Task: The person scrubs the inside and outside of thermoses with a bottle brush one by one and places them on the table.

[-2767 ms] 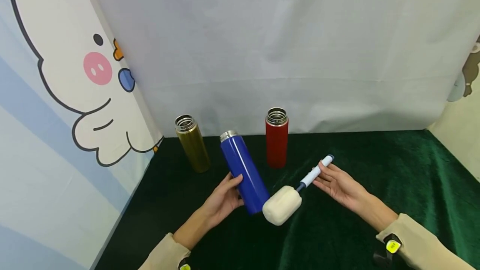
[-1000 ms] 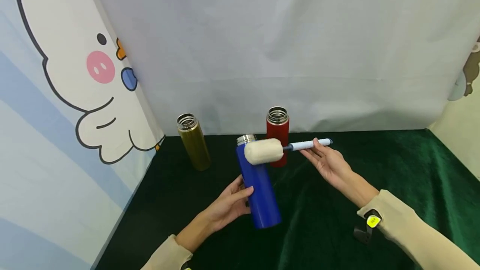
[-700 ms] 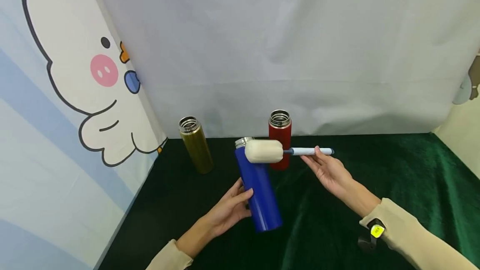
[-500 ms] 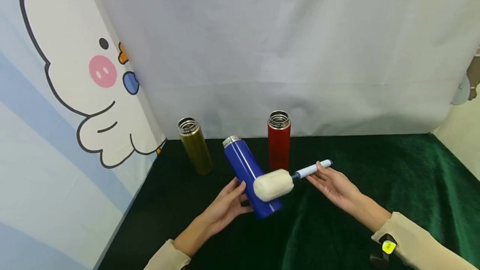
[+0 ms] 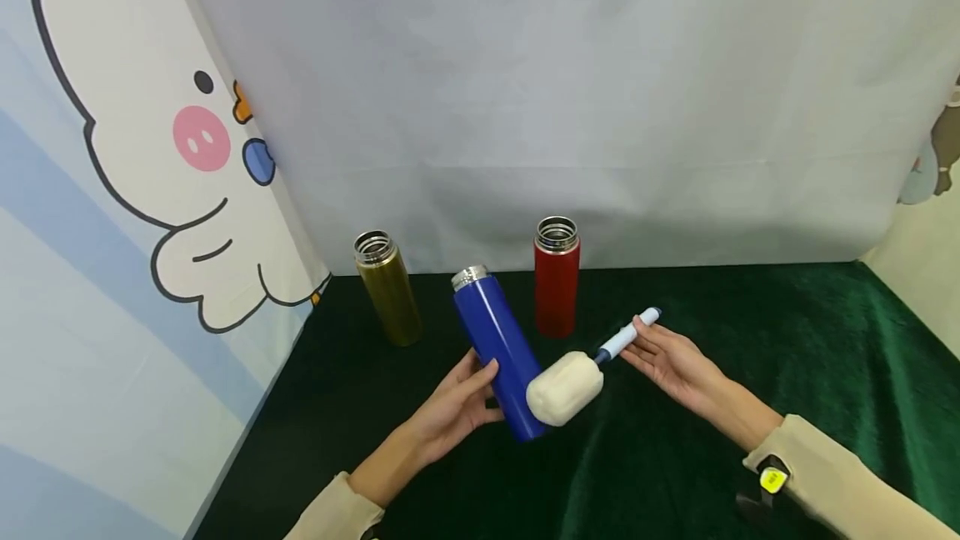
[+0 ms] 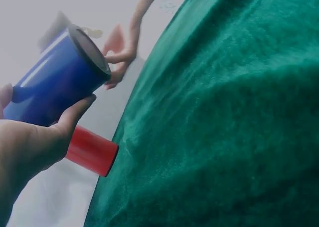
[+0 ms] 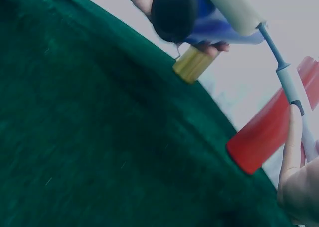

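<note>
So, left hand (image 5: 456, 408) grips blue flask (image 5: 497, 340) from its left, thumb and fingers curled round lower half; flask tilted, neck leaning left and away. Sponge bottle brush (image 5: 566, 388) overlaps flask's lower end in head view, contact unclear. Right hand (image 5: 678, 371), right of blue flask, pinches brush handle (image 5: 619, 342). Beyond blue flask: red flask (image 5: 557, 294) upright to right, gold flask (image 5: 391, 300) to left.

Soft, diffuse light fills the head view, leaving a glossy streak down the blue flask (image 5: 497, 336) and faint grey shading low on the white backdrop (image 5: 600, 107). The green velvet cloth (image 5: 757, 323) darkens nearly to black at left. Both wrist views look hazy: the right blurs the flask's base; the left smears the right hand (image 6: 123, 56), perhaps from motion.
</note>
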Demonstrator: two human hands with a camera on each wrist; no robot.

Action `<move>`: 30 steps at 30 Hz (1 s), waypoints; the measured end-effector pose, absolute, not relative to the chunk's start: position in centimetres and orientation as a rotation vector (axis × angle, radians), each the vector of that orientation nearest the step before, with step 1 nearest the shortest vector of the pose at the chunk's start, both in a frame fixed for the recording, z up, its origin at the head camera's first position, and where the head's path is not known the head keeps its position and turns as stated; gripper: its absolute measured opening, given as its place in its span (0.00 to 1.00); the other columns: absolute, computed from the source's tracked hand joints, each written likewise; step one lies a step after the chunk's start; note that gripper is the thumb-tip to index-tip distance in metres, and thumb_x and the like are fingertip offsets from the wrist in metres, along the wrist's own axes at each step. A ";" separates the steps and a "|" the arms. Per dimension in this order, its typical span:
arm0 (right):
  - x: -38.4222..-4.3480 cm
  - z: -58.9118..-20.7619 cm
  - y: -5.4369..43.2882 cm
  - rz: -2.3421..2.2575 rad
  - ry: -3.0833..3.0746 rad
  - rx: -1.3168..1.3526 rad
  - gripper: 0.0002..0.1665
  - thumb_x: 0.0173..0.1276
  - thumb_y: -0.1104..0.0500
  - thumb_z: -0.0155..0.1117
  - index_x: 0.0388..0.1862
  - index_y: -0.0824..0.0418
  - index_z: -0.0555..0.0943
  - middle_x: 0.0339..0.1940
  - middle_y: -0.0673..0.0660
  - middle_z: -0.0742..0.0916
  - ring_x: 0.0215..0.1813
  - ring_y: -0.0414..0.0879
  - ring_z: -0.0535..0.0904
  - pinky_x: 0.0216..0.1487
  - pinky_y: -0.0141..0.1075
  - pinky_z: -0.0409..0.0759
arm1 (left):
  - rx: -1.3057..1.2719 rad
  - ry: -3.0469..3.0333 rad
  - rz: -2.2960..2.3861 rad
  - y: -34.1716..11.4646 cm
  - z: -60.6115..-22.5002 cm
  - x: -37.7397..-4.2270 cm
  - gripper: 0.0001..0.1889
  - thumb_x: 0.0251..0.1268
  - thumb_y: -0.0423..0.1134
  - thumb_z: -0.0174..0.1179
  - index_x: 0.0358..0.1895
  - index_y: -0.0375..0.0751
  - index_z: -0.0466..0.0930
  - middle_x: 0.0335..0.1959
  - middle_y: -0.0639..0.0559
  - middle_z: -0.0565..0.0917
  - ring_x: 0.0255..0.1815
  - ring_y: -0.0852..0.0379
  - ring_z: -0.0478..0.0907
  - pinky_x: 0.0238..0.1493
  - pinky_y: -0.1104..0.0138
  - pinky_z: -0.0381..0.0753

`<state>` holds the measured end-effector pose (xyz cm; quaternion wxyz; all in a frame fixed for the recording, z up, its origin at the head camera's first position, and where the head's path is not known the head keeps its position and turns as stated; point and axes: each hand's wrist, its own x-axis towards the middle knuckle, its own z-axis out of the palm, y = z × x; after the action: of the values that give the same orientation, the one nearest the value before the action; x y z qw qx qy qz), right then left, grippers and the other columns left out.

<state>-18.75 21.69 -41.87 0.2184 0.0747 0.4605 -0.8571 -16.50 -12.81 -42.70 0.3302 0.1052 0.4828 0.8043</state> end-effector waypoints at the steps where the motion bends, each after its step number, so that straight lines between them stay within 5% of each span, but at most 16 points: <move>1: -18.9 -41.5 21.4 -2.392 1.250 0.218 0.32 0.81 0.53 0.52 0.75 0.55 0.52 0.53 0.49 0.81 0.54 0.36 0.83 0.63 0.31 0.81 | 0.291 1.271 2.091 -12.7 -42.8 -16.4 0.34 0.84 0.45 0.45 0.83 0.55 0.38 0.82 0.40 0.55 0.79 0.44 0.63 0.77 0.37 0.61; 5: -19.8 -39.7 20.4 -2.525 1.042 0.258 0.34 0.80 0.56 0.55 0.76 0.52 0.50 0.53 0.52 0.82 0.52 0.41 0.86 0.67 0.32 0.78 | 0.345 1.279 2.056 -12.4 -43.0 -16.2 0.35 0.84 0.43 0.46 0.83 0.58 0.36 0.83 0.42 0.50 0.81 0.42 0.58 0.78 0.37 0.59; 11: -20.2 -38.3 19.7 -2.701 0.672 0.242 0.19 0.78 0.61 0.54 0.63 0.55 0.62 0.51 0.60 0.84 0.50 0.52 0.89 0.69 0.36 0.77 | 0.374 1.278 2.031 -12.3 -43.2 -15.9 0.35 0.84 0.42 0.45 0.84 0.56 0.37 0.83 0.42 0.49 0.81 0.41 0.56 0.78 0.37 0.58; 20: -18.2 -41.0 21.5 -2.449 1.048 0.219 0.21 0.82 0.55 0.49 0.67 0.51 0.56 0.55 0.54 0.81 0.55 0.42 0.85 0.67 0.33 0.79 | 0.314 1.224 2.111 -12.9 -42.9 -16.0 0.32 0.86 0.46 0.39 0.83 0.54 0.37 0.83 0.40 0.52 0.81 0.43 0.56 0.78 0.36 0.56; 30: -17.8 -43.1 22.0 -2.320 1.239 0.091 0.15 0.84 0.53 0.46 0.64 0.52 0.60 0.52 0.48 0.80 0.54 0.38 0.81 0.62 0.31 0.82 | 0.222 1.166 2.193 -13.2 -42.2 -16.4 0.38 0.83 0.45 0.46 0.83 0.57 0.32 0.83 0.41 0.50 0.84 0.37 0.49 0.80 0.37 0.52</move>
<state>-17.75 22.00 -43.05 0.2524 0.0334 0.4555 -0.8531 -16.38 -13.17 -42.20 0.3183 0.0843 0.4432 0.8337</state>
